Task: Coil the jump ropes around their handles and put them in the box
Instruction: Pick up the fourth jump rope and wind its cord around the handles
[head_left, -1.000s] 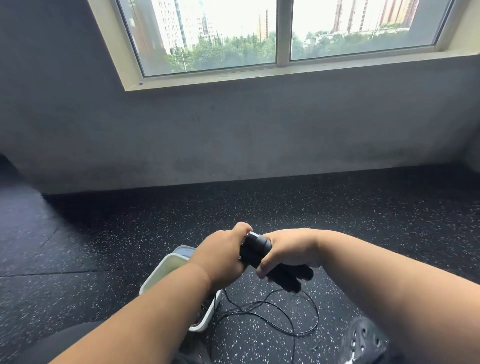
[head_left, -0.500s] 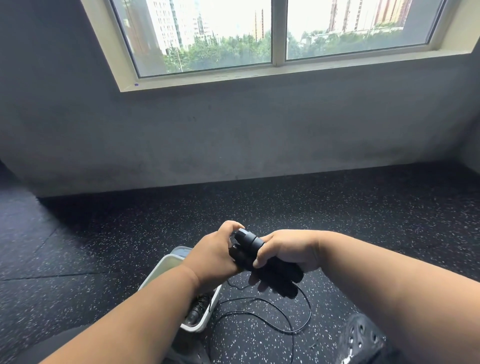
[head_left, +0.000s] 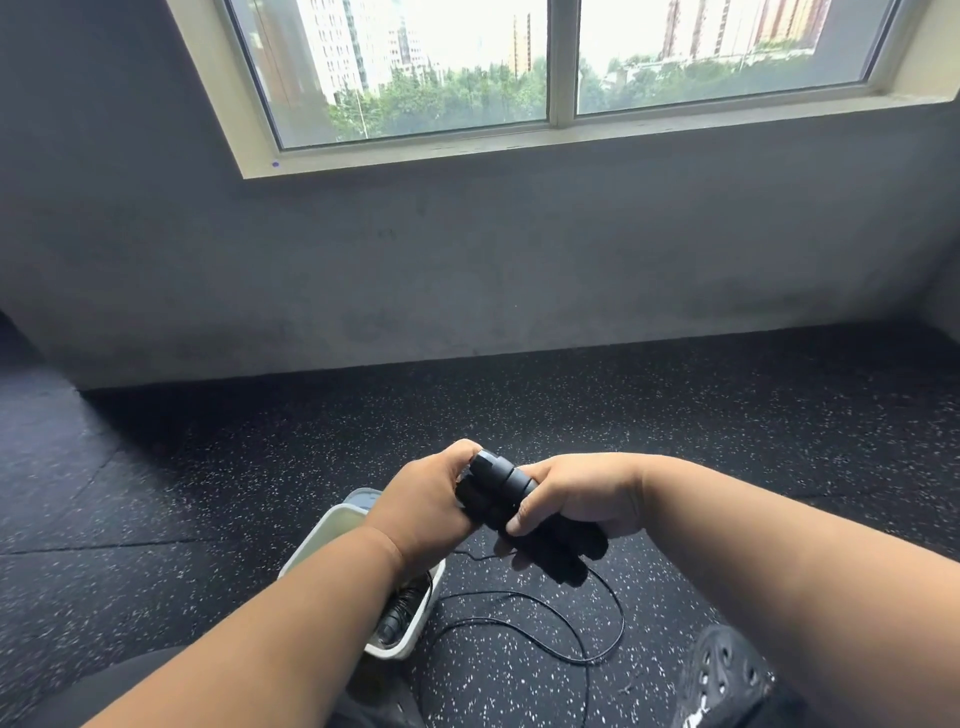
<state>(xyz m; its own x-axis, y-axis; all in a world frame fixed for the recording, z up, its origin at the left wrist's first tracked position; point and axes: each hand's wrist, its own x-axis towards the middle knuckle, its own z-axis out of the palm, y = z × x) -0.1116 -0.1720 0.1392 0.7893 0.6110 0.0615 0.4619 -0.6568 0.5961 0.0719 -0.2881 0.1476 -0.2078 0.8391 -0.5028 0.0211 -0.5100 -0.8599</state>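
Item 1 – box (head_left: 311, 540): white, open top, on floor (head_left: 208, 493) at lower left, partly behind left forearm. Holds one dark coiled rope (head_left: 400, 610), seemingly already packed.

Item 2 – left hand (head_left: 423, 506): fingers curled round the near ends of the black handles (head_left: 501, 486); whether it also pinches cord can't be told, palm side hidden.

Item 3 – handles: pair held together, tilted, top caps up-left, lower ends running down-right under the right hand. They sit between both hands, above and just right of the box.

Item 4 – right hand (head_left: 576, 501): wrapped over the handles' mid section, thumb across top, fingertips showing beneath.

Item 5 – loose cord (head_left: 582, 657): thin, black, drops from below the hands and lies in a wide loop on floor, btwn box and a black perforated shoe (head_left: 727, 670).

Step judged: coiling. To do well: keep handles parallel and pinned w/ one hand, feed cord w/ the other under light tension, turns side by side, no crossing; watch the floor loop for snags on the shoe.
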